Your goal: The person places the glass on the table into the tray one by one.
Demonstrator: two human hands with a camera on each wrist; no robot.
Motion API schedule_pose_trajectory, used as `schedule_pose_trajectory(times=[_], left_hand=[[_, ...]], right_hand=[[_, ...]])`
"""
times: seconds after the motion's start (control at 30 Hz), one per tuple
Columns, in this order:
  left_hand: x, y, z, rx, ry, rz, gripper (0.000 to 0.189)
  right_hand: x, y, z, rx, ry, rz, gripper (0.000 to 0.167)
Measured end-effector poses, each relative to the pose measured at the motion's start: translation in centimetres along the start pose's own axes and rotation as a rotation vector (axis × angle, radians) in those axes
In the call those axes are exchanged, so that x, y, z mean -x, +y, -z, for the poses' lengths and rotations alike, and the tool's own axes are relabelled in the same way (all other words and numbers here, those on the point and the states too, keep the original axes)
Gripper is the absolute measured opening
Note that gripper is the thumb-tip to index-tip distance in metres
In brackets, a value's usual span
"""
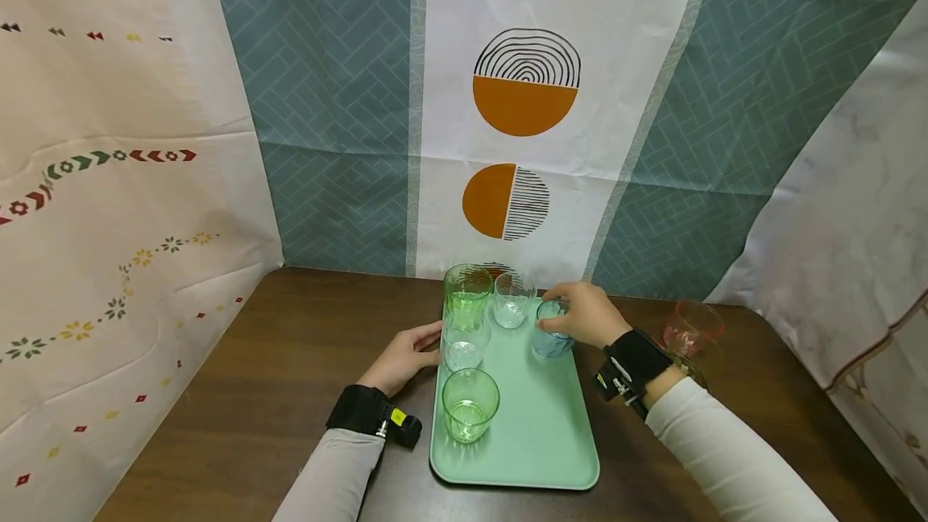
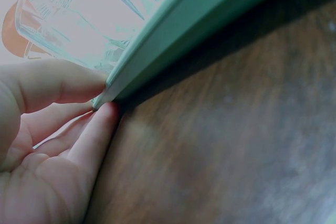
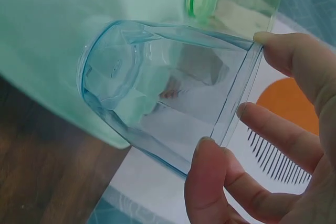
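Observation:
At the far right of a light green tray (image 1: pixel 536 433), my right hand (image 1: pixel 590 314) pinches a blue tumbler (image 1: pixel 551 345) by its rim. In the right wrist view, the faceted blue tumbler (image 3: pixel 152 85) has its base over the tray, and thumb and fingertips hold opposite sides of the rim. My left hand (image 1: pixel 402 357) is at the tray's left edge. In the left wrist view, its thumb and fingers (image 2: pixel 65 80) pinch the tray rim (image 2: pixel 136 61). Nearest to that hand on the tray is a clear glass (image 1: pixel 464 353).
A green glass (image 1: pixel 467 413) is at the tray's front left. Another green glass (image 1: pixel 467 296) and a clear glass (image 1: pixel 511 308) occupy the back. Right of the tray, a pink glass (image 1: pixel 689 329) rests on the wooden table (image 1: pixel 275 361), partly behind my right wrist. A patterned cloth (image 1: pixel 333 184) hangs behind.

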State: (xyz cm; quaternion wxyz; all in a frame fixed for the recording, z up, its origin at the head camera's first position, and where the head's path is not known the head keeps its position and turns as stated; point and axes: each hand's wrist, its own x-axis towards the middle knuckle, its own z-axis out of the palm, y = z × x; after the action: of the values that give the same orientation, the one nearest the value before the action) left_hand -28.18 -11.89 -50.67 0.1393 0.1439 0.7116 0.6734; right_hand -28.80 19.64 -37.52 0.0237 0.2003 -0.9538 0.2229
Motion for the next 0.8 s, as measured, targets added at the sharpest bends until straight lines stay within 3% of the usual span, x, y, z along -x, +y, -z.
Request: schedule_pose_trajectory(times=[0.8], left_hand=[[0.1, 0.2, 0.0, 0.013, -0.009, -0.007, 0.065]], right_hand=[[-0.8, -3.7, -2.4, -0.075, -0.056, 0.030, 0.042]])
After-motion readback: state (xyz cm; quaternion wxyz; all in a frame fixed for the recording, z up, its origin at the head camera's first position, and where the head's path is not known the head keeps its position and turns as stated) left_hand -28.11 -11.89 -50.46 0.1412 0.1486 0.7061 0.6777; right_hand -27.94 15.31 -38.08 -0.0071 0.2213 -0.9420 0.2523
